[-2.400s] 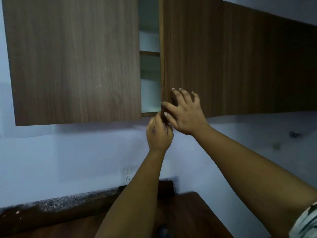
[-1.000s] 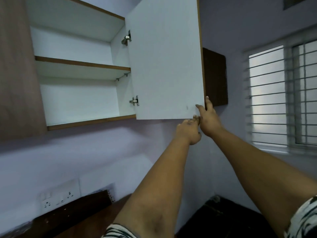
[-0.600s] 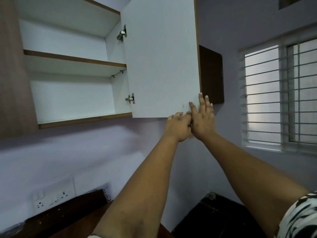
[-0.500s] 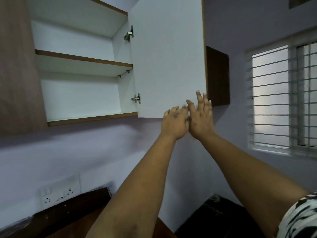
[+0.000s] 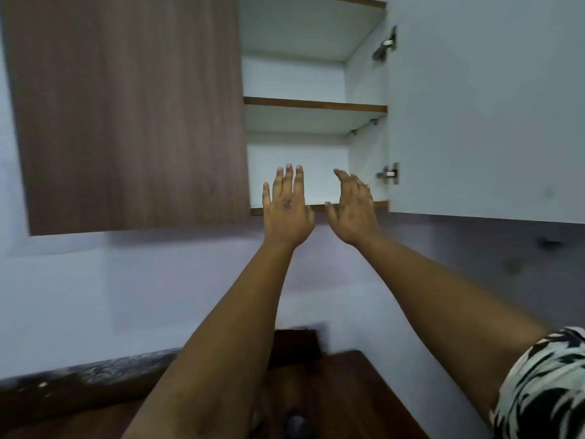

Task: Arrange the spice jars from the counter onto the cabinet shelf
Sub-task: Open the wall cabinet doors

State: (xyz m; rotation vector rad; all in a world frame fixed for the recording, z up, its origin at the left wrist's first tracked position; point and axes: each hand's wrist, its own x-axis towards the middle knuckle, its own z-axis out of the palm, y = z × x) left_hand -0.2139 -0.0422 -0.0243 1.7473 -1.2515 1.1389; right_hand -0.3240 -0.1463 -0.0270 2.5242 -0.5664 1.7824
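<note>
Hands raised side by side in front of the open cupboard: the left hand [image 5: 286, 213] has its fingers straight and close together, pointing up, and the right hand [image 5: 353, 209] is beside it with fingers loosely extended and tilted a little toward the left one. Neither grip has hold of anything; both are fully spread and free, with a narrow gap between the two thumbs. Directly behind the palms runs the brown front edge of the lower shelf [image 5: 316, 208], and the fingertips overlap the white back wall of that compartment; whether the hands touch the edge cannot be told. Above the fingertips sits the upper shelf [image 5: 315, 104], also edged in brown. To the right of the right hand the open door [image 5: 481, 106] shows its white inner face, with a metal hinge [image 5: 388, 174] just beyond the right fingers and another hinge [image 5: 384, 47] higher up. To the left of the left hand hangs the closed wood-grain door [image 5: 126, 106]. Far below the hands, past both forearms, lies the dark brown worktop [image 5: 342, 394], blurred, with a dark rounded object [image 5: 296, 424] on it that may be a spice jar, too smeared to tell. A patterned sleeve [image 5: 544, 388] covers the right upper arm.
</note>
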